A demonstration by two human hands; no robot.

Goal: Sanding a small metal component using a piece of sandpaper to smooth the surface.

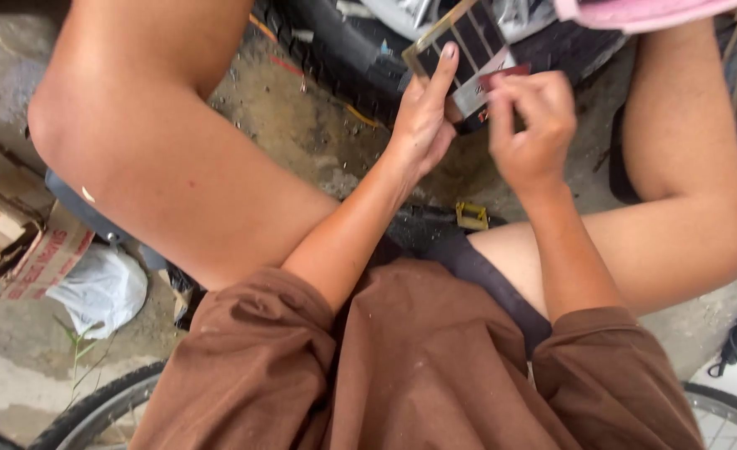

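My left hand [423,117] holds a flat rectangular black sheet with a pale border [460,40] up in front of me, thumb stretched along its edge. Just to the right, my right hand [531,121] pinches a small dark-red piece [503,77] against the sheet's lower corner. Both hands are raised above a black tyre [343,58] lying on the dirt ground. I am squatting, with my bare knees either side of my arms and brown sleeves in the foreground.
A black inner tube with a small yellow clip [472,215] lies under my forearms. Torn cardboard [6,225] and a white plastic bag [97,287] sit at left. Bicycle wheel rims show at bottom left [102,408] and bottom right [731,408]. A pink cloth [635,12] is at top right.
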